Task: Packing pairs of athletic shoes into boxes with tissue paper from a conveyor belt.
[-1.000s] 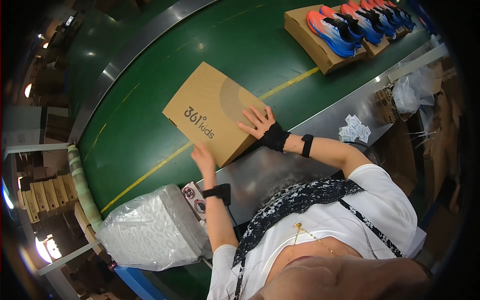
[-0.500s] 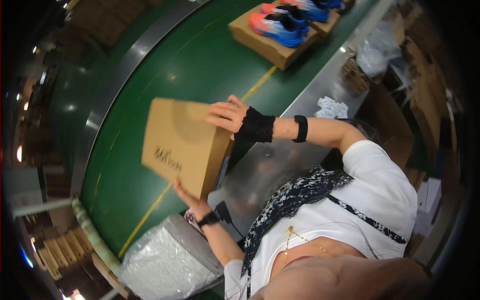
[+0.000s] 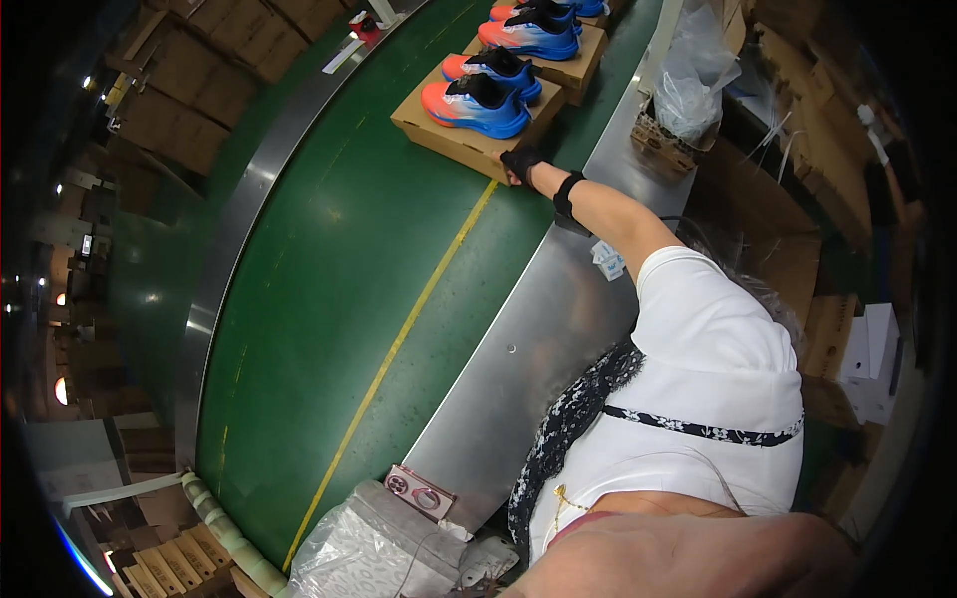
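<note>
My right hand (image 3: 515,168), in a black wrist brace, reaches out to the near corner of a brown cardboard shoe box (image 3: 454,146). Its fingers are bent around that corner, partly hidden by the brace. On top of the box sits a pair of running shoes (image 3: 483,105) in orange, white and blue with black collars. Right behind it, a second shoe box (image 3: 581,72) carries more shoes (image 3: 533,35) of the same colours. My left hand is out of view.
The boxes stand on a green conveyor belt (image 3: 329,289) with a yellow line. Along its near side runs a metal ledge (image 3: 498,369) with small paper slips (image 3: 607,260). A pink phone (image 3: 421,492) lies by a plastic-wrapped grey bundle (image 3: 369,548). Cartons (image 3: 174,110) are stacked across the belt.
The cardboard box earlier between both hands is out of view. My right hand has moved forward to the box under the shoes. My left hand has left the picture.
</note>
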A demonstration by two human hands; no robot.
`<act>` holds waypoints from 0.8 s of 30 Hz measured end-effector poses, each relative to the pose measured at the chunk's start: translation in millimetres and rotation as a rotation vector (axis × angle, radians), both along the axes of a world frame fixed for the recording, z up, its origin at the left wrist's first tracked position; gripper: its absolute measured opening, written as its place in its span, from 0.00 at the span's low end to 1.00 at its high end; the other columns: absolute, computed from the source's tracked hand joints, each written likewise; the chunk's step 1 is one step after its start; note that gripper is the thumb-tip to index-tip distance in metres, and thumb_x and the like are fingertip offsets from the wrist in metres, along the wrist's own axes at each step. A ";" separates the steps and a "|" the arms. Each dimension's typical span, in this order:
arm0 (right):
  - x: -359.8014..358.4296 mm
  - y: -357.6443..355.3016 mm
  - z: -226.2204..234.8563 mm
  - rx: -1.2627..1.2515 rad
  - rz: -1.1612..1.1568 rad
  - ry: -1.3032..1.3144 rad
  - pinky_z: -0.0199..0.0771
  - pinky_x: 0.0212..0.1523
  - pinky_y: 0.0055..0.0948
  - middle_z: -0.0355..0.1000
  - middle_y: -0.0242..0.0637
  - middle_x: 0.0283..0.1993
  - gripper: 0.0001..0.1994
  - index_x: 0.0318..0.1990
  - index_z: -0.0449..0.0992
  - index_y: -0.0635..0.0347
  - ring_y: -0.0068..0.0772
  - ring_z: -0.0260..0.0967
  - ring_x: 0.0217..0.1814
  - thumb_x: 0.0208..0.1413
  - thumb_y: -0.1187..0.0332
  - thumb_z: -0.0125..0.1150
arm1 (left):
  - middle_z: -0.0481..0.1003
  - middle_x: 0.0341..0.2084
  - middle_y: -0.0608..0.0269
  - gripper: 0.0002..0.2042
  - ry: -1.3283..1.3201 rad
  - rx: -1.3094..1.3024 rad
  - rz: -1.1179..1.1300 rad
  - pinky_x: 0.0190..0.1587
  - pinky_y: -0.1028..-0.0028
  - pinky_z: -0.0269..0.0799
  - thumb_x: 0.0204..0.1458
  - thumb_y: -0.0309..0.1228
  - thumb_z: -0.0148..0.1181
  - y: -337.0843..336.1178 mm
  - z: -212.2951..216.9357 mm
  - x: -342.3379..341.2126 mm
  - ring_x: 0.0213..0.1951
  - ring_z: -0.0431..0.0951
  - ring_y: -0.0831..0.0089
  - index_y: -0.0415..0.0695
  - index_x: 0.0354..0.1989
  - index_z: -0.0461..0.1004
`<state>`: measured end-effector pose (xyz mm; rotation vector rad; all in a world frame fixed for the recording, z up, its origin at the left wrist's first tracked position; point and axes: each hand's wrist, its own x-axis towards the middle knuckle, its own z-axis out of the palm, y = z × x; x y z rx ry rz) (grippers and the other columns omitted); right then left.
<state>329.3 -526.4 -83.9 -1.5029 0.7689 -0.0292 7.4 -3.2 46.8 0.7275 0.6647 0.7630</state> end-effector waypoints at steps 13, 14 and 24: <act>-159.0 148.6 61.7 -0.536 0.761 -0.845 0.62 0.28 0.29 0.66 0.34 0.22 0.10 0.23 0.71 0.59 0.28 0.64 0.27 0.36 0.64 0.60 | 0.63 0.41 0.52 0.23 0.036 0.209 0.222 0.44 0.61 0.60 0.45 0.45 0.49 56.8 4.5 -84.0 0.42 0.65 0.59 0.46 0.47 0.57; -155.1 139.7 95.1 -1.134 0.613 -1.247 0.61 0.29 0.29 0.65 0.34 0.22 0.10 0.23 0.71 0.57 0.30 0.63 0.27 0.31 0.64 0.62 | 0.62 0.41 0.52 0.23 0.082 0.207 0.133 0.43 0.62 0.60 0.45 0.44 0.49 39.5 5.5 -53.9 0.42 0.65 0.59 0.46 0.48 0.57; -94.0 127.1 143.9 -1.326 1.041 -0.364 0.59 0.44 0.35 0.69 0.40 0.29 0.21 0.34 0.75 0.47 0.37 0.66 0.37 0.31 0.47 0.58 | 0.69 0.36 0.56 0.17 0.229 0.626 -0.639 0.35 0.77 0.66 0.48 0.29 0.52 -69.3 8.6 56.7 0.36 0.70 0.71 0.36 0.46 0.62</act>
